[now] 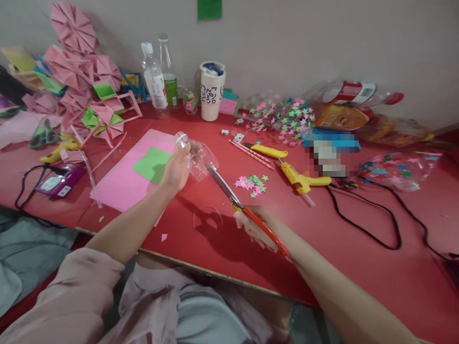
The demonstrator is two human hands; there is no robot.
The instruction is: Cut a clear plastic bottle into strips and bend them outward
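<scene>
Clear plastic bottle piece (pixel 203 160) is held above the red surface (pixel 412 286), clamped near its neck by the left grip (pixel 179 165), while the orange-handled scissors (pixel 225 187) are clamped at the handles by the right grip (pixel 255 225); blade tips are set at the piece's free edge, contact can't be told. Piece is judged very light, thin-walled and springy, slippery if pinched flat, easily buckled, possibly sharp along that edge; best taken lightly by the stiffer neck. Scissors are judged heavier, rigid, best held by the handle loops.
</scene>
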